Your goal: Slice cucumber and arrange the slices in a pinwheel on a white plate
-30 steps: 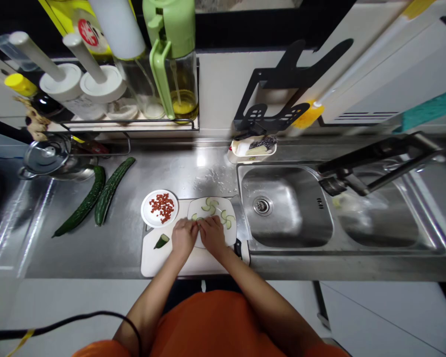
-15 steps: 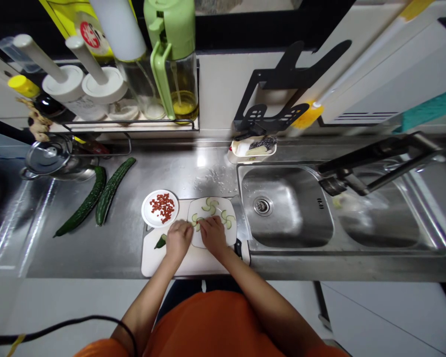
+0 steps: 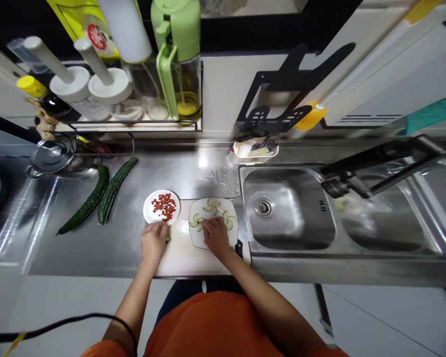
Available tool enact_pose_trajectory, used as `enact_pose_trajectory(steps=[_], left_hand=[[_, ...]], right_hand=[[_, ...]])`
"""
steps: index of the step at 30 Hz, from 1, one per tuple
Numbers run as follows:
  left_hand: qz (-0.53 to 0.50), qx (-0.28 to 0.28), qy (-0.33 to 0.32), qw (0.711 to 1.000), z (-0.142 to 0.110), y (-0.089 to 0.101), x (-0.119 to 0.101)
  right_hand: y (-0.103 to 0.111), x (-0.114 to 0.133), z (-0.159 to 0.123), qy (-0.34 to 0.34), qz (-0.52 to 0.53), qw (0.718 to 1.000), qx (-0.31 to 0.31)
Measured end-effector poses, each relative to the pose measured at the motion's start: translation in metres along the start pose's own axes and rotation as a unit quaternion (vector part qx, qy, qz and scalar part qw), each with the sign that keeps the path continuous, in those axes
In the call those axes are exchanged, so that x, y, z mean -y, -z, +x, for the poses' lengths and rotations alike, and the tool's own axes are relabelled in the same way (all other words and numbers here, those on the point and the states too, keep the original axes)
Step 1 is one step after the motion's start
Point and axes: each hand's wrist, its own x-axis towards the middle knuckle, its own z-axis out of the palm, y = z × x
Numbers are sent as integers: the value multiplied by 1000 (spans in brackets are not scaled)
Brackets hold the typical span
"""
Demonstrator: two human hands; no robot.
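Note:
My left hand (image 3: pixel 154 241) is at the near rim of a small round white plate (image 3: pixel 147 214) of red diced bits (image 3: pixel 164 205), fingers curled together. What they hold, if anything, is too small to tell. Over a square white plate (image 3: pixel 197 242), my right hand (image 3: pixel 216 235) has its fingertips pinched at cucumber slices (image 3: pixel 196 222) set in a pinwheel. A red speck shows by those fingertips. Two more pinwheels of slices lie on this plate. Both plates rest on or against a white cutting board (image 3: pixel 186 265). A cucumber piece (image 3: pixel 168 238) is mostly hidden behind my left hand.
A knife handle (image 3: pixel 239 248) and its blade lie right of the square plate, beside the steel sink (image 3: pixel 286 208). Two whole cucumbers (image 3: pixel 113 191) lie on the counter at left. A rack (image 3: pixel 141 127) of seasoning jars stands behind. The faucet (image 3: pixel 379 163) reaches over the sink.
My left hand has moved left from the square plate to the small plate's near rim, now covering most of the cucumber piece. My right hand stays at the slices. The view has shifted slightly.

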Motion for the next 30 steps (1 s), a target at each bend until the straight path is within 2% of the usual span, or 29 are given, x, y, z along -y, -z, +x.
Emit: enact_pose_trajectory(steps=[4,9,17,23,27,30], left_hand=[[-1,-2,52,999,16,8,6],[5,30,93,995,31,1,1],[46,34,93,994,38,-6,-9],[29,36,117,992,40,-3,-10],[23,18,120,992,39,2,-7],[20,-3,91,996,36,5,-6]], right_hand=[[0,0,-2,1,0,1000,-1],[2,2,-3,-3,1,1000,0],[6,1,-4,-13,3,1000,4],[7,1,-3,-6,1,1000,3],[10,0,-1,-2,9,1000,-7],[13,-2,-1,0,14,1000,-18]])
